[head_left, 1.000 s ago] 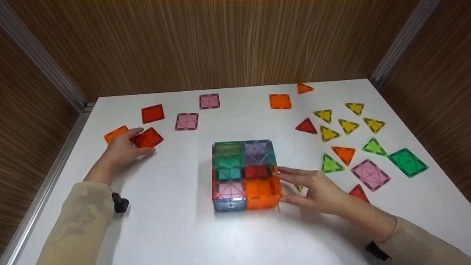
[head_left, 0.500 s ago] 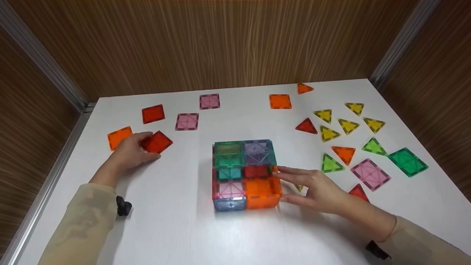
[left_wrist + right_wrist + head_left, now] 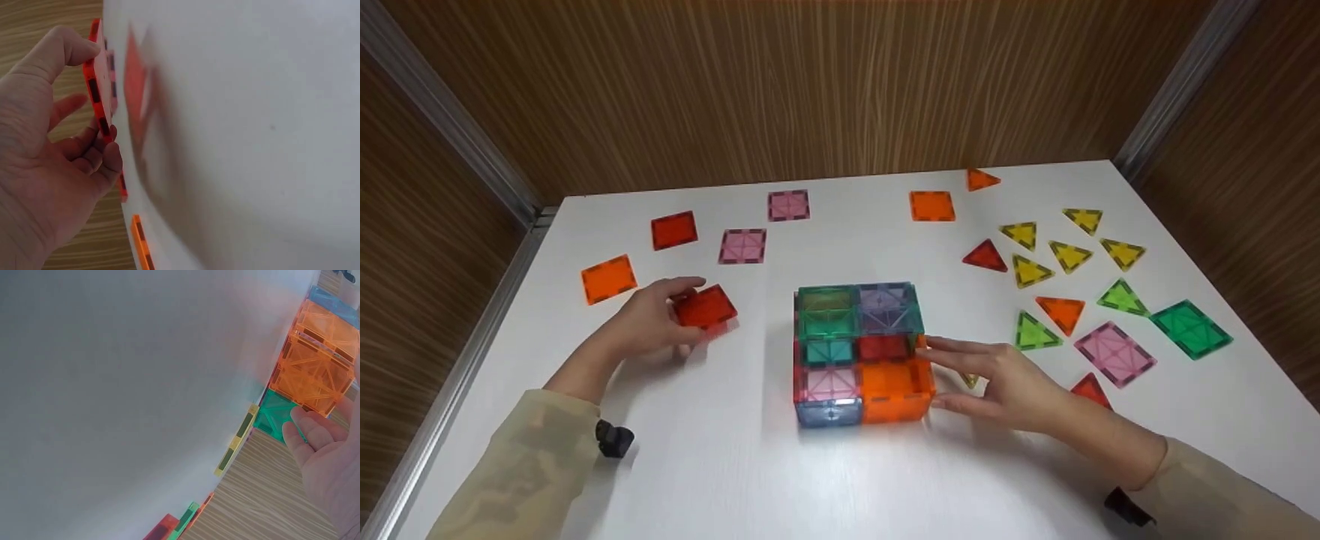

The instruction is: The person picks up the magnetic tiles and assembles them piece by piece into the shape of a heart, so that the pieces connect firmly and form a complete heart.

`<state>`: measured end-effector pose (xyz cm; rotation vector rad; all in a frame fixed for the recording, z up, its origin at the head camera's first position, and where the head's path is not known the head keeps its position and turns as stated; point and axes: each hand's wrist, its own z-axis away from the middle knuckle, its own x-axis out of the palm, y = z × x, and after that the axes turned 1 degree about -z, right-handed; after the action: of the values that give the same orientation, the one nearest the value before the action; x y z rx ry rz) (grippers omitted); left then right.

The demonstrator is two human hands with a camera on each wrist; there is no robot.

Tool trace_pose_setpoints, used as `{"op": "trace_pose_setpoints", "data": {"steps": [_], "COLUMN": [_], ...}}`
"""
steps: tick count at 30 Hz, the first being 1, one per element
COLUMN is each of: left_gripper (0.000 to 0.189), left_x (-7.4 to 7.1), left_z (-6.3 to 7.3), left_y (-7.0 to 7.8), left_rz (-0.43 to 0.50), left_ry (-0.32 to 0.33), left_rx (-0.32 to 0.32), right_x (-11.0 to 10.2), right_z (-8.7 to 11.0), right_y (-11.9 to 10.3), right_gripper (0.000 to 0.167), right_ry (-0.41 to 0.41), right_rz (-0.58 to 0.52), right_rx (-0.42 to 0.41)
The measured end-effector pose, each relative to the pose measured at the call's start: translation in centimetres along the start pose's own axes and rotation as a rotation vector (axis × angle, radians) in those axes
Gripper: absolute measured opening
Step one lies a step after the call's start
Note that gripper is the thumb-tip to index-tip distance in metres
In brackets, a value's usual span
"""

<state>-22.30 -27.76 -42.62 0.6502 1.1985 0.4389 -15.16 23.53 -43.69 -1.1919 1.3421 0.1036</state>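
Note:
In the head view my left hand (image 3: 649, 319) pinches a red square magnetic tile (image 3: 706, 307) by its edges, thumb on one side and fingers on the other. The left wrist view shows that red tile (image 3: 97, 84) raised off the white tabletop, its reddish shadow cast below. A low block built of translucent magnetic tiles (image 3: 829, 386) stands at mid-table, with green, purple, teal, red, pink and orange panels. Against its right side rest the nearly straight fingers of my right hand (image 3: 1012, 386). Its fingertips meet the green panel (image 3: 275, 415) in the right wrist view.
An orange square tile (image 3: 609, 279), a red square tile (image 3: 674, 230) and two pink ones (image 3: 743, 246) lie flat at the left and back. Several yellow triangles (image 3: 1069, 256), green triangles (image 3: 1036, 331) and a green square (image 3: 1191, 330) spread over the right. Wood-grain panels (image 3: 810, 90) enclose the table.
My left hand has carried the red square tile rightward and nearer, up off the table, uncovering the orange square behind it. The right hand and the tile block have stayed put.

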Motion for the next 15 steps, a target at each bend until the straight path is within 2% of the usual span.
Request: {"op": "trace_pose_setpoints", "data": {"steps": [4,8,12,15], "left_gripper": [0.081,0.080,0.082,0.084], "left_x": [0.0,0.4,1.5,2.8], "left_z": [0.7,1.8,3.4,4.5], "left_y": [1.6,4.4,7.6,9.6], "left_rz": [0.015,0.014,-0.021,-0.030], "left_ry": [0.011,0.011,-0.012,-0.053], "left_rx": [0.074,0.199,0.350,0.410], "right_x": [0.0,0.0,-0.1,0.0], "right_z": [0.0,0.0,-0.1,-0.1], "right_y": [0.1,0.1,0.0,-0.1], "right_gripper": [0.057,0.057,0.058,0.058], "right_ry": [0.002,-0.003,-0.013,-0.015], "right_rz": [-0.004,-0.017,-0.018,-0.019], "right_rx": [-0.007,-0.001,0.018,0.024]}}
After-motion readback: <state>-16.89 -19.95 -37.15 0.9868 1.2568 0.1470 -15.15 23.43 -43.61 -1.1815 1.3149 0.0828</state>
